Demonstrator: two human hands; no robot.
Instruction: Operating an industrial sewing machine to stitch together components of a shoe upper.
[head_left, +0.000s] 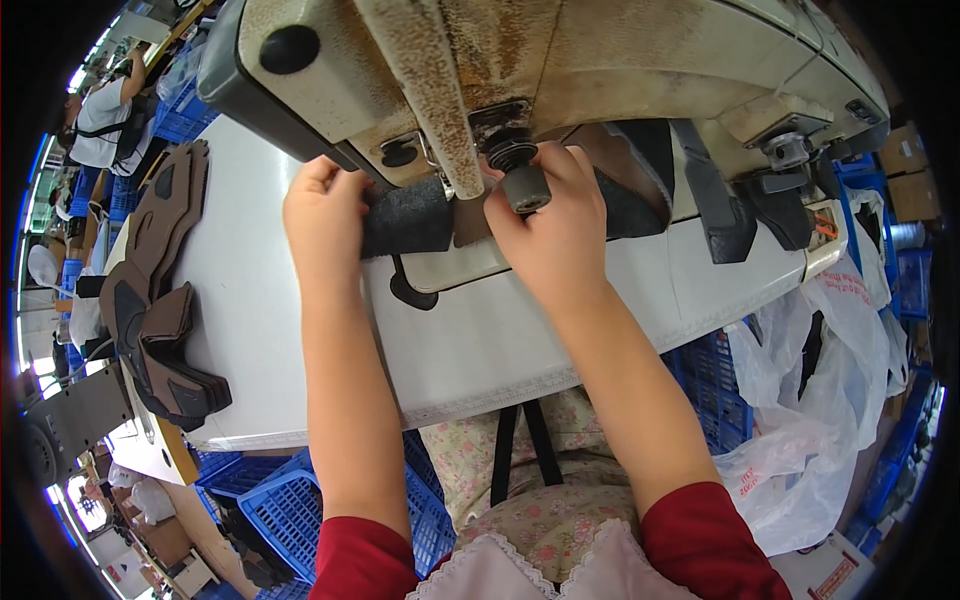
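Note:
A worn beige industrial sewing machine (pixel 640 75) fills the top of the view. Under its head lies a shoe upper piece (pixel 412 218) with a dark grey, fuzzy side and some brown showing. My left hand (pixel 325 205) pinches its left end, fingertips partly hidden beside the machine head. Close to the needle area, my right hand (pixel 560 220) is closed on the piece, just behind a round black knob (pixel 527 188). The piece's curved right part (pixel 635 190) emerges beyond that hand. The needle itself is hidden.
Stacked brown shoe uppers (pixel 160 320) lie on the white table (pixel 255 330) at the left. Blue crates (pixel 285 510) stand below the table edge. A plastic bag (pixel 800 430) hangs at the right. Another person (pixel 100 120) is at the far left.

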